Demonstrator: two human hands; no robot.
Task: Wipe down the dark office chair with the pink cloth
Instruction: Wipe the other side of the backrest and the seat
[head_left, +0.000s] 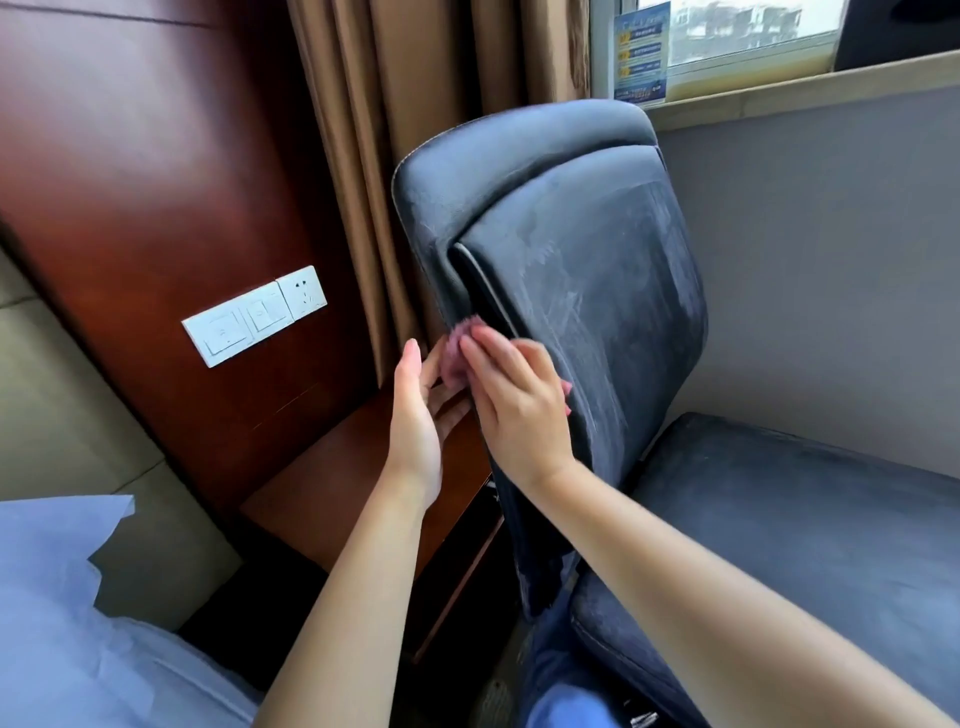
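The dark office chair fills the middle and right, its dusty backrest (582, 270) upright and its seat (779, 519) low on the right. The pink cloth (456, 353) is bunched against the backrest's left edge, about halfway down. My right hand (514, 400) lies over the cloth with fingers nearly straight and presses it onto that edge; a pink corner shows past the hand on the right. My left hand (415, 415) is held flat just left of it, palm facing the chair, with fingertips touching the cloth behind the edge.
A dark wooden wall panel with white switches and a socket (254, 314) stands on the left above a wooden side table (363, 483). Brown curtains (405, 104) hang behind the chair. A window sill (779, 88) runs top right. White bedding (57, 613) lies bottom left.
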